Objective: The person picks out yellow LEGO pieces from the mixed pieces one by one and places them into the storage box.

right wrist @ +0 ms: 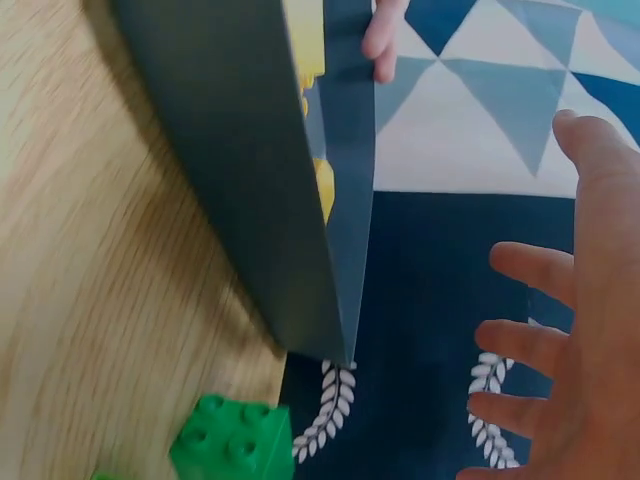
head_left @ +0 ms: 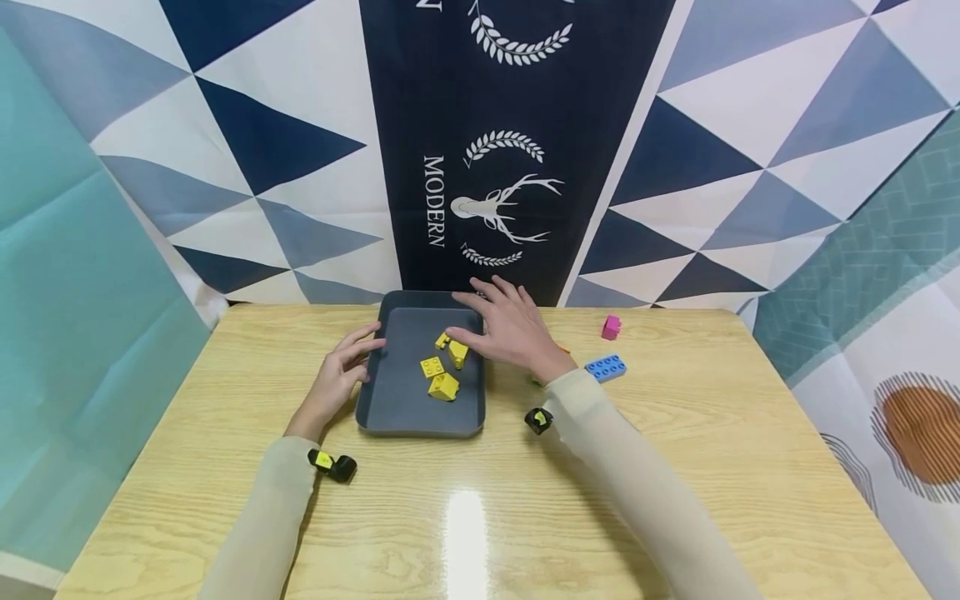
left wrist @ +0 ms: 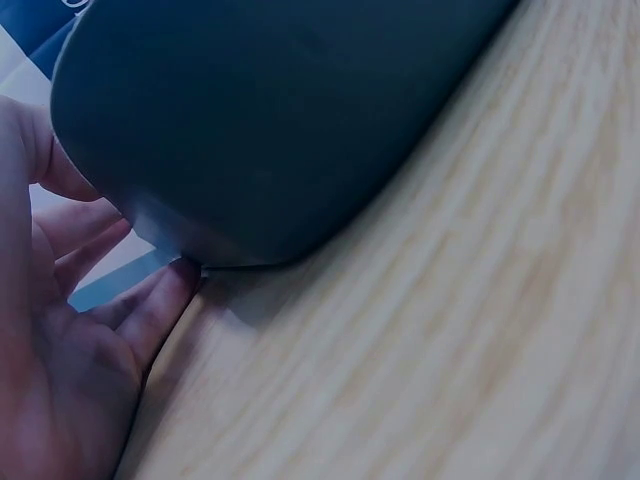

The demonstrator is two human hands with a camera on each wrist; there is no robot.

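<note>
A dark grey tray (head_left: pixel 405 417) lies on the table with several yellow toy bricks (head_left: pixel 444 387) in it. My left hand (head_left: pixel 336 383) is at the tray's left side, with fingertips at the rim and others against the outer wall in the left wrist view. Above the tray's far right edge, my right hand (head_left: pixel 513 329) hovers with fingers spread and nothing held. A green toy brick (right wrist: pixel 235 440) sits on the table beside the tray in the right wrist view; in the head view the right wrist mostly hides it.
Right of the right hand lie a blue toy brick (head_left: pixel 606 367) and a pink toy brick (head_left: pixel 611 327). A bit of an orange piece (head_left: pixel 563 347) shows beside the wrist. Patterned cloth (head_left: pixel 480 108) hangs behind the wooden table (head_left: pixel 420 517).
</note>
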